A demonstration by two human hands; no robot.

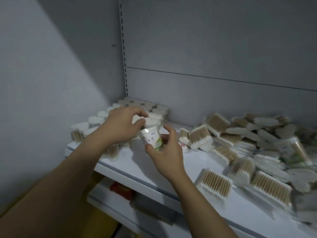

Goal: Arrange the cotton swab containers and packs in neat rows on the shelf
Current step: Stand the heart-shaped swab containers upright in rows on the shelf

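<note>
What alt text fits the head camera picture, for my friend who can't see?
The left hand and right hand hold a clear tub of cotton swabs over a white shelf. At the back left, tubs with heart-shaped lids stand in rows; loose swab packs lie heaped on the right.

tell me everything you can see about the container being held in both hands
The container is a small clear plastic tub with a white and green label; blur hides the print. It is slightly tilted, its top leaning left, and sits over the shelf, just in front of the standing white-lidded tubs. The left hand pinches its top end. The right hand curls round its lower side, thumb on the label.
</note>
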